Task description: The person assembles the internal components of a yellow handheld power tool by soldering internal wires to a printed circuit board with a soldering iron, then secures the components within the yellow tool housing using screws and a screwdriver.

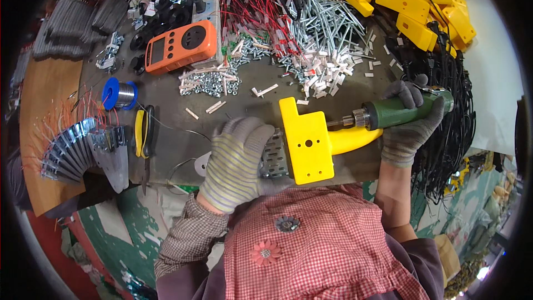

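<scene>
My gloved left hand (236,158) is closed around a slotted grey metal guard (274,155), whose end meets the flat face of a yellow plastic housing (306,153) with a curved handle. In my gloved right hand (411,128) is a green electric screwdriver (397,112), held level with its chuck to the left. Its thin bit reaches the housing's right side; the tip is hidden behind the yellow plastic. Just left of my left hand, a pale flat piece with a hole (202,164) shows in part.
An orange meter (181,47), a blue solder spool (119,94) and yellow-handled pliers (143,133) lie left. Long screws (327,16), white sleeves (333,75) and red wires (250,8) are heaped beyond. Yellow housings (411,8) and black cables (447,155) crowd the right.
</scene>
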`<state>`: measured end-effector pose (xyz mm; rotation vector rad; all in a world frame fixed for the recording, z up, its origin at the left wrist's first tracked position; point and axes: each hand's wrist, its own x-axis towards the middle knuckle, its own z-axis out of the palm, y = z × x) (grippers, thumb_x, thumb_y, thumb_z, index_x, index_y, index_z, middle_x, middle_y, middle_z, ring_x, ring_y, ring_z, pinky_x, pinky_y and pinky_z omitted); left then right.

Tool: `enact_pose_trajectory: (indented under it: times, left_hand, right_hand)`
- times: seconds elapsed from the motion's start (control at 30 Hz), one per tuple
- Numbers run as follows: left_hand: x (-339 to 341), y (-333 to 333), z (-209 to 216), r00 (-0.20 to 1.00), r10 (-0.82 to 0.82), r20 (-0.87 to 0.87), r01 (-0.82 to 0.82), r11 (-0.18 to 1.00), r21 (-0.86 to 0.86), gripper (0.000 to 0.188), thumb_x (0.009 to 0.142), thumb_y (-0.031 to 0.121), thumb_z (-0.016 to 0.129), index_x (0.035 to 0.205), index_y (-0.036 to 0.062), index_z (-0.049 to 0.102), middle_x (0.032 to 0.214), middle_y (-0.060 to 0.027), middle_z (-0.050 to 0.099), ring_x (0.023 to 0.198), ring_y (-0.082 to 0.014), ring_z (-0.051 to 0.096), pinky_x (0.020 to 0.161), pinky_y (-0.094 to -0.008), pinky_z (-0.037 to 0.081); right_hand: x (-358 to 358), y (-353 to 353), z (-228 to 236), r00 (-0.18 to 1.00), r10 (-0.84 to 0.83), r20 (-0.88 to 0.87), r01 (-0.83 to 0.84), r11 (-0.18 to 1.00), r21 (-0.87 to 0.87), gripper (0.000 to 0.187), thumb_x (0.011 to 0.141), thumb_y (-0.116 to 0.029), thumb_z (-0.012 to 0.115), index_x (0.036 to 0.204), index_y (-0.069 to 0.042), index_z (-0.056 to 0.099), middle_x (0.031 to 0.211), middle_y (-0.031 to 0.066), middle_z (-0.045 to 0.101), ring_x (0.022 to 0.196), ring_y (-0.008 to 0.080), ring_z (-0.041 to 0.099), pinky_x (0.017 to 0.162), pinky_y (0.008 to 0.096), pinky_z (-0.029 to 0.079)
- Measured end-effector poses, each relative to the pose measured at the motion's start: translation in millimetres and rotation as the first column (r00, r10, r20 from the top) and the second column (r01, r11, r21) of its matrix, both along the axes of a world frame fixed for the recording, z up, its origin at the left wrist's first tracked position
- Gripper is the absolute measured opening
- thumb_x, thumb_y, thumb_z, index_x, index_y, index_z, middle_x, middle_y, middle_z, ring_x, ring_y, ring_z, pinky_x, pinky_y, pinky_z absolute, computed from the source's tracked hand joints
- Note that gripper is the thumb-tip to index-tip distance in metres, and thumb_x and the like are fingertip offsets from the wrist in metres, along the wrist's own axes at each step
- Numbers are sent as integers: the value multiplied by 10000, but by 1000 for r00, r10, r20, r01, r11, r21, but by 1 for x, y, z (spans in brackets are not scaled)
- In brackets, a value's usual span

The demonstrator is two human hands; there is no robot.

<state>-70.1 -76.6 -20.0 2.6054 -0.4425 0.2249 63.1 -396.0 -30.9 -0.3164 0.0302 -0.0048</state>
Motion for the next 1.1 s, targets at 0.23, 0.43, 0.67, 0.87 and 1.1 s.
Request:
enact_pose_trajectory:
  times: [0.23, 0.43, 0.67, 0.87, 1.1]
  left_hand:
    - [10, -4, 1, 996, -82, 41, 84, 995, -61, 919, 591, 549, 901, 1261, -11, 618, 1183, -171, 608, 1112, -418, 597, 957, -545, 514]
    - [11, -5, 2, 995, -84, 57, 88, 993, -75, 884, 605, 535, 889, 1233, -37, 646, 1165, -178, 630, 1112, -424, 610, 975, -539, 525]
    - [9, -4, 2, 996, -79, 47, 81, 996, -48, 879, 634, 537, 882, 1257, -35, 643, 1194, -179, 650, 1145, -421, 625, 982, -542, 534]
    - [8, -5, 4, 997, -73, 32, 75, 995, -70, 861, 647, 523, 904, 1264, -24, 655, 1215, -180, 650, 1144, -419, 627, 975, -538, 536]
    - [13, 30, 1, 967, 233, 100, -224, 970, -91, 393, 813, 257, 858, 1140, 66, 750, 1029, -161, 704, 1026, -376, 674, 946, -464, 538]
  right_hand:
    - [4, -3, -6, 996, 84, 15, -84, 996, 33, 457, 899, -361, 826, 1169, -54, 622, 755, -70, 479, 700, 99, 479, 1007, 396, 505]
    - [3, 0, -5, 999, 11, -51, -11, 1000, 13, 438, 951, -413, 770, 1199, -97, 595, 791, -68, 459, 699, 124, 490, 997, 439, 498]
    - [4, -2, -11, 999, 44, 10, -44, 998, 33, 421, 964, -373, 768, 1223, -87, 598, 794, -60, 493, 695, 130, 502, 996, 429, 501]
    - [2, -3, -10, 999, 41, 15, -41, 998, 41, 474, 959, -377, 776, 1281, -81, 595, 796, -46, 497, 714, 134, 503, 1023, 430, 493]
    - [-9, -18, 12, 991, -40, 125, 40, 999, 4, 482, 931, -366, 808, 1258, -62, 623, 777, -27, 477, 721, 141, 484, 1088, 420, 470]
